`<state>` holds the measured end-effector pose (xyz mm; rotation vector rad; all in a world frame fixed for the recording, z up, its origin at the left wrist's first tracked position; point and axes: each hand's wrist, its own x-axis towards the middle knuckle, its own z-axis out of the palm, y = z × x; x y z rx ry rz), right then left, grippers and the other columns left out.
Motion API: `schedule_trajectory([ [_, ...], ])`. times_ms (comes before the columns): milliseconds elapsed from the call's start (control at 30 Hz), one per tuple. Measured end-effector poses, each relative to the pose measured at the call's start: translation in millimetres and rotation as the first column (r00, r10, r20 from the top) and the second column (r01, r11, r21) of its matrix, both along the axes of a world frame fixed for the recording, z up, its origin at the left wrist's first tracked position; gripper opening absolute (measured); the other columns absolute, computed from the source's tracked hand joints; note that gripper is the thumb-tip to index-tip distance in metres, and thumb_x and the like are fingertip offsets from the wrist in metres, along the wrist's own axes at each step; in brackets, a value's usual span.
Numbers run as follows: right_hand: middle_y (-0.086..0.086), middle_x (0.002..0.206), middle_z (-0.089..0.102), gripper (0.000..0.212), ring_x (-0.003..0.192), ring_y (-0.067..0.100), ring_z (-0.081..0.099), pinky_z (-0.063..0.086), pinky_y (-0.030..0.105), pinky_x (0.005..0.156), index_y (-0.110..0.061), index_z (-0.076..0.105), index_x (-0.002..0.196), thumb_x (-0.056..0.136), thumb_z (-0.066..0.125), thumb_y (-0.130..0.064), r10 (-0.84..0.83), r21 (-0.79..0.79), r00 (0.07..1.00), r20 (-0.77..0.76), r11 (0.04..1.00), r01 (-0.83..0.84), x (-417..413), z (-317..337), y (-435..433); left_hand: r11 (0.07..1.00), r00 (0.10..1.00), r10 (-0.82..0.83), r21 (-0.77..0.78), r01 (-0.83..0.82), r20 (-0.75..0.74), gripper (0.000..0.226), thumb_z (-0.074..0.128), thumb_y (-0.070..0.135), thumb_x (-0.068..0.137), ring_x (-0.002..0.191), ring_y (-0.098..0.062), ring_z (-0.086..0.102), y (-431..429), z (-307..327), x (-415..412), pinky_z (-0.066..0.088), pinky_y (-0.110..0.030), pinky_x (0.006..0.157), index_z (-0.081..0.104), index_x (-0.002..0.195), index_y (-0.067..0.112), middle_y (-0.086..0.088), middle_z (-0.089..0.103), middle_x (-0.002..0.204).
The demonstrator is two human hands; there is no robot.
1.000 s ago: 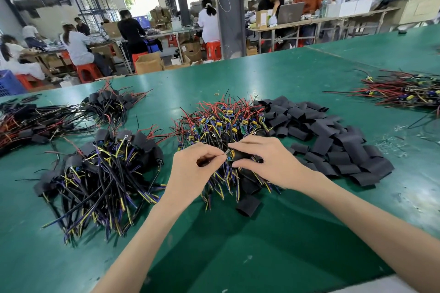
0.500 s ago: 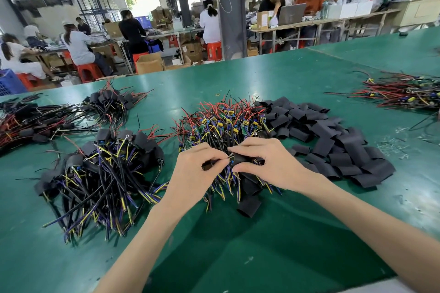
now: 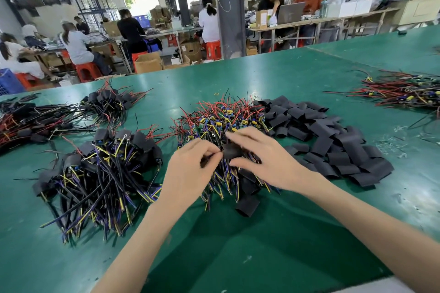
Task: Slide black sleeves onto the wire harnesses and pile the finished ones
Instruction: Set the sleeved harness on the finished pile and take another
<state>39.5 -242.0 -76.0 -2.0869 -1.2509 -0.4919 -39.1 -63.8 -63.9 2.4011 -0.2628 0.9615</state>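
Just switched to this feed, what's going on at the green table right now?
A person is sleeving harnesses. The right hand holds a black sleeve while the left hand pinches a harness at its mouth, both above the unsleeved harness pile. Loose sleeves lie heaped to the right; finished harnesses are piled to the left on the green table.

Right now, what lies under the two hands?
The pile of unsleeved harnesses, with a few loose sleeves at its near edge. Above it the left hand pinches one harness and the right hand a sleeve. The hands hide the pile's middle.
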Motion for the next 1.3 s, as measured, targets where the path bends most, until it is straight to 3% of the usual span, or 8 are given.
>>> schedule_trajectory([
  [167,0.014,0.11,0.059,0.028,0.101,0.033,0.054,0.043,0.044,0.09,-0.001,0.061,0.117,0.094,0.054,-0.016,-0.432,0.162,0.893,0.124,0.897,0.412,28.9,5.1,-21.8,0.966,0.923,0.253,-0.031,-0.255,0.291,0.006,0.065,0.012,0.084,0.078,-0.025,0.052,36.3,18.7,-0.3,0.042,-0.036,0.073,0.066,0.082,0.007,-0.008,0.058,0.08],
  [300,0.016,0.113,0.054,0.027,0.107,0.035,0.047,0.038,0.043,0.086,-0.004,0.058,0.115,0.089,0.051,-0.009,-0.716,-0.199,0.689,0.111,0.663,0.721,59.5,-3.8,-46.1,0.794,0.694,0.595,-0.162,-0.586,0.406,0.018,0.057,0.026,0.091,0.087,-0.027,0.046,83.0,27.3,-0.7,0.029,-0.037,0.08,0.062,0.086,0.01,-0.01,0.058,0.082],
  [400,0.015,0.112,0.054,0.023,0.108,0.033,0.047,0.039,0.04,0.085,-0.005,0.055,0.11,0.09,0.049,-0.014,-0.768,-0.389,0.629,0.123,0.546,0.742,70.5,-12.4,-52.9,0.625,0.564,0.769,-0.164,-0.763,0.303,0.029,0.049,0.036,0.095,0.091,-0.027,0.044,117.6,21.2,-4.4,0.023,-0.037,0.083,0.061,0.089,0.011,-0.01,0.061,0.084],
  [633,0.017,0.111,0.054,0.021,0.11,0.035,0.045,0.041,0.04,0.084,-0.005,0.054,0.11,0.094,0.05,-0.018,-0.779,-0.471,0.62,0.091,0.515,0.716,76.8,-23.5,-55.1,0.401,0.411,0.909,-0.118,-0.908,-0.075,0.023,0.055,0.026,0.088,0.108,-0.037,0.043,136.9,8.5,-9.6,0.026,-0.052,0.093,0.058,0.098,0.006,-0.024,0.056,0.105],
  [767,0.019,0.114,0.055,0.027,0.112,0.037,0.042,0.039,0.041,0.087,-0.006,0.048,0.119,0.095,0.049,-0.019,-0.784,-0.487,0.617,0.074,0.511,0.708,76.6,-21.1,-55.9,0.566,0.565,0.824,-0.024,-0.824,0.037,0.036,0.055,0.003,0.084,0.114,-0.038,0.04,132.1,10.8,-8.3,0.027,-0.05,0.095,0.053,0.119,0.01,-0.022,0.047,0.122],
  [1000,0.023,0.117,0.047,0.026,0.108,0.039,0.044,0.037,0.043,0.09,-0.006,0.044,0.116,0.094,0.052,-0.016,-0.791,-0.452,0.603,-0.106,0.578,0.679,79.1,-19.1,-55.3,0.586,0.583,0.81,-0.097,-0.804,0.063,0.03,0.047,0.005,0.084,0.117,-0.036,0.04,111.8,16.2,-2.9,0.024,-0.045,0.099,0.064,0.108,0.011,-0.018,0.053,0.12],
  [1100,0.023,0.115,0.048,0.026,0.109,0.039,0.043,0.036,0.043,0.091,-0.006,0.044,0.114,0.094,0.053,-0.018,-0.785,-0.438,0.601,-0.148,0.597,0.672,80.4,-20.2,-55.1,0.723,0.706,0.688,-0.078,-0.686,0.169,0.028,0.048,0.006,0.081,0.107,-0.034,0.047,82.7,31.1,14.8,0.031,-0.042,0.09,0.066,0.101,0.015,-0.014,0.059,0.108],
  [1300,0.021,0.114,0.049,0.029,0.108,0.037,0.044,0.036,0.043,0.088,-0.006,0.043,0.117,0.09,0.053,-0.012,-0.797,-0.419,0.604,0.008,0.546,0.726,76.0,-23.6,-51.4,0.904,0.893,0.427,0.108,-0.414,-0.146,0.023,0.046,0.02,0.093,0.11,-0.028,0.051,9.6,26.1,95.9,0.034,-0.038,0.093,0.065,0.107,0.02,-0.007,0.064,0.112],
])
